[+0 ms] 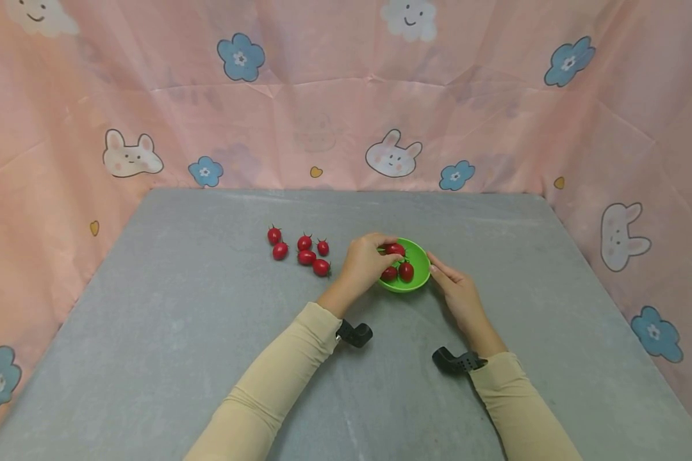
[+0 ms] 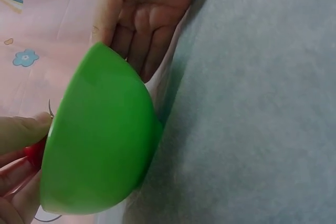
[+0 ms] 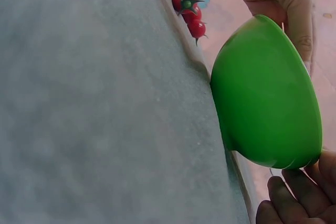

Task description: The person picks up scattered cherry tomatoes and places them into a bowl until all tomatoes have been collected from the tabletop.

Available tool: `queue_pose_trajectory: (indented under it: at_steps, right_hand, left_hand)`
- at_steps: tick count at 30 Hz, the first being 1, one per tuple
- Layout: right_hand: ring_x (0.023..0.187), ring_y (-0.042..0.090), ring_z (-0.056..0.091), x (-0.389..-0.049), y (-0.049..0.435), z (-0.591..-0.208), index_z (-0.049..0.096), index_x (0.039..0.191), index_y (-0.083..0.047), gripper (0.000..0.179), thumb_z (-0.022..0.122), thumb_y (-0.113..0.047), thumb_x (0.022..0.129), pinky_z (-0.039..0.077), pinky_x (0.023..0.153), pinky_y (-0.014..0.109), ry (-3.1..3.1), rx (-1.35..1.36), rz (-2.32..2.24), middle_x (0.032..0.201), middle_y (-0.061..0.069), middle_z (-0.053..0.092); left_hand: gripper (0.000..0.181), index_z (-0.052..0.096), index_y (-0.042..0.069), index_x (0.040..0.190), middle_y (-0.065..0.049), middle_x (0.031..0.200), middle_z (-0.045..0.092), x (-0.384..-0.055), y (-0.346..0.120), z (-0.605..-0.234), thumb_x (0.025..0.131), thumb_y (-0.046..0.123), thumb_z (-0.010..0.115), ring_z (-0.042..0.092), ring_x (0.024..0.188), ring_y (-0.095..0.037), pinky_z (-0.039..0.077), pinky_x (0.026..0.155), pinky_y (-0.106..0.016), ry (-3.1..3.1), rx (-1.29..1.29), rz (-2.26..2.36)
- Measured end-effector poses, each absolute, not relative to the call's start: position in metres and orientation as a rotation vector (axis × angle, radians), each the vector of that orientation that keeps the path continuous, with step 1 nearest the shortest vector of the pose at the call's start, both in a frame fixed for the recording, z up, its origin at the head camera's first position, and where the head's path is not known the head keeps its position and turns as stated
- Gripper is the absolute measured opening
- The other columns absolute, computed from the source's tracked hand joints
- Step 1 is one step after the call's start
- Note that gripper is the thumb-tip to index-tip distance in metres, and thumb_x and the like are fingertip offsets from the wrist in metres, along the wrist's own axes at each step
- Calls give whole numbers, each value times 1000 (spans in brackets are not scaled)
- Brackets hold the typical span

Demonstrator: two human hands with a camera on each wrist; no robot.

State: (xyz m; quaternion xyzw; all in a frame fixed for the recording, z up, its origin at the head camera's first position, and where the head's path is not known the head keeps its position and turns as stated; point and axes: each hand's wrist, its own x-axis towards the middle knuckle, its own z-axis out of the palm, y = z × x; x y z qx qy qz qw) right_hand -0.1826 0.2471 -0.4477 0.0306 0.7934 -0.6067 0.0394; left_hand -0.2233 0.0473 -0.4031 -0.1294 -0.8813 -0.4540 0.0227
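Here's the left hand (image 1: 360, 264) pinching a red tomato (image 1: 395, 249) at the green bowl (image 1: 420, 264), the right hand (image 1: 463, 298) resting relaxed fingers against the bowl's side. It looks like a placing step, two tomatoes (image 1: 406, 272) lying inside, six more (image 1: 306, 257) on the table (image 1: 150, 307); a clean release calls for fingers parting below the rim.

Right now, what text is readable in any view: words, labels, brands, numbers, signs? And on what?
None: no readable text in any view.
Pink backdrop: printed clouds, rabbits, flowers and other pictures; no words seen.
Green bowl: plain on the sides shown.
Cherry tomatoes: no stickers or labels seen.
Grey tabletop: no lettering visible.
Black wrist bands: any marking is too small to read.
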Motion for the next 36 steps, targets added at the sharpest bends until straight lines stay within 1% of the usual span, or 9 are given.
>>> queue_pose_trajectory:
  at_steps: [5,14,18,24,28,31,36]
  right_hand:
    - [148,14,33,-183,247,-447,45,148,-15,49,51,-34,104,37,112,18,2430,96,-1859,156,-1,40]
    - [148,14,33,-182,246,-446,46,148,-16,49,52,-35,103,37,112,18,2429,126,-1860,156,-2,40]
    - [148,14,33,-182,246,-446,46,148,-16,49,52,-35,103,37,111,17,2424,125,-1865,156,-1,40]
    - [148,14,33,-183,246,-447,46,148,-15,49,52,-35,103,38,108,14,2414,121,-1876,156,0,40]
    - [148,14,32,-183,245,-447,45,148,-14,50,52,-35,103,38,107,12,2405,114,-1887,156,1,39]
    - [149,15,32,-183,246,-448,45,148,-12,50,52,-34,104,38,107,11,2411,108,-1887,156,1,39]
    - [148,15,33,-183,246,-448,46,147,-12,49,52,-34,104,36,110,13,2428,106,-1876,156,1,39]
  left_hand:
    - [35,73,7,119,-9,121,72,-224,47,-406,86,17,79,67,113,-20,56,94,-30,-2746,-412,-1398]
    - [34,73,8,119,-7,121,72,-226,47,-409,86,17,78,66,109,-19,56,93,-28,-2794,-424,-1300]
    - [34,73,8,119,-8,123,71,-226,47,-411,87,15,77,66,111,-19,55,95,-29,-2791,-445,-1283]
    - [33,73,6,118,-9,121,71,-223,48,-410,86,13,78,66,114,-21,55,97,-31,-2766,-468,-1277]
    - [33,73,7,118,-8,121,71,-223,49,-410,86,14,78,65,115,-20,54,98,-29,-2788,-458,-1245]
    - [34,72,8,119,-7,123,71,-223,50,-409,87,16,77,64,117,-20,54,98,-28,-2808,-456,-1213]
    - [34,72,7,119,-8,123,70,-222,50,-410,87,14,77,64,117,-22,54,98,-30,-2800,-464,-1227]
